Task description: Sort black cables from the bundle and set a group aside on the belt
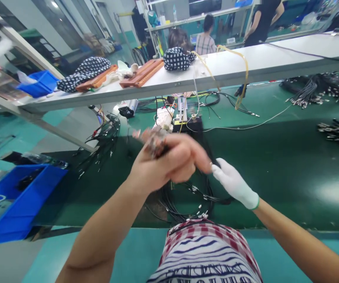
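My left hand (172, 161) is bare and smeared by motion. Its fingers curl around a clump of small greyish, metallic-looking pieces (155, 143), too blurred to name. The left index fingertip reaches across to the fingertips of my right hand (234, 182), which wears a white glove. The gloved fingers are pinched together on what looks like a thin black cable, mostly hidden at the fingertips. Below both hands, a loose coil of black cables (172, 208) with silvery ends lies on the green worktop (275, 177) against my checked apron.
A black device (191, 125) stands beyond my hands, under a white shelf (216, 74). More cable bundles (305, 90) lie at right, others (107, 137) at left. Blue bins (24, 212) stand on the left. Orange racks (142, 73) rest on the shelf; people are beyond.
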Motion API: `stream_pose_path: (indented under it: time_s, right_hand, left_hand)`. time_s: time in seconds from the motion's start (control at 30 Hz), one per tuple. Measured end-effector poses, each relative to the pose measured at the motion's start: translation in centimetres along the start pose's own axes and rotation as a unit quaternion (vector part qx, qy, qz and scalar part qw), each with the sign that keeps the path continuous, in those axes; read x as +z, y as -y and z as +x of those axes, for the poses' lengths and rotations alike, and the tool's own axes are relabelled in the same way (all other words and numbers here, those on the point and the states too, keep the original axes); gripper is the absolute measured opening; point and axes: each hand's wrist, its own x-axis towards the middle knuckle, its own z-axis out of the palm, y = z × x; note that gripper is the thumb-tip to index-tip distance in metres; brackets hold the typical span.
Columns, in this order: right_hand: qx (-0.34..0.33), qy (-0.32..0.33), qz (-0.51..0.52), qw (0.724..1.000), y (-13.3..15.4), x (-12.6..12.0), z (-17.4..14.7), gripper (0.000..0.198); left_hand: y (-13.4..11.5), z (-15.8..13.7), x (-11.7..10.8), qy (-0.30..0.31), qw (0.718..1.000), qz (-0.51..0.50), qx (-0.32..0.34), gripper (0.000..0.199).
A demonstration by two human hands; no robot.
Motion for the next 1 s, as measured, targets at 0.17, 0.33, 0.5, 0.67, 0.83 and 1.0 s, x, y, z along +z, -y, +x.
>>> stream_pose_path:
  time_s: [0.17, 0.33, 0.5, 0.67, 0.83, 1.0]
  right_hand:
    - [-0.022, 0.142, -0.052, 0.988, 1.5, 3.8, -0.1, 0.065]
    - [-0.082, 0.125, 0.032, 0.988, 1.2, 6.1, -0.5, 0.029]
    - [0.024, 0.081, 0.102, 0.991, -1.6, 2.2, -0.3, 0.028]
    - [0.135, 0.080, 0.138, 0.978, -3.3, -1.2, -0.9, 0.043]
    - [0.190, 0.094, 0.132, 0.968, -4.2, -2.3, -2.3, 0.040]
    - [0.245, 0.066, 0.084, 0.964, -7.8, -7.7, -1.7, 0.027]
  left_hand:
    - [0.9, 3.8, 3.9, 0.042, 0.993, -0.105, -0.034, 0.029]
    - [3.1, 5.4, 5.5, 0.032, 0.998, -0.029, -0.037, 0.037]
    - [8.5, 3.2, 2.5, 0.077, 0.896, 0.434, -0.060, 0.086]
    - [13.0, -0.2, 3.1, 0.153, 0.768, 0.601, -0.162, 0.111]
    - [14.9, -0.1, 3.4, 0.133, 0.798, 0.543, -0.224, 0.103]
    - [16.0, -0.2, 2.2, 0.090, 0.836, 0.540, -0.038, 0.090]
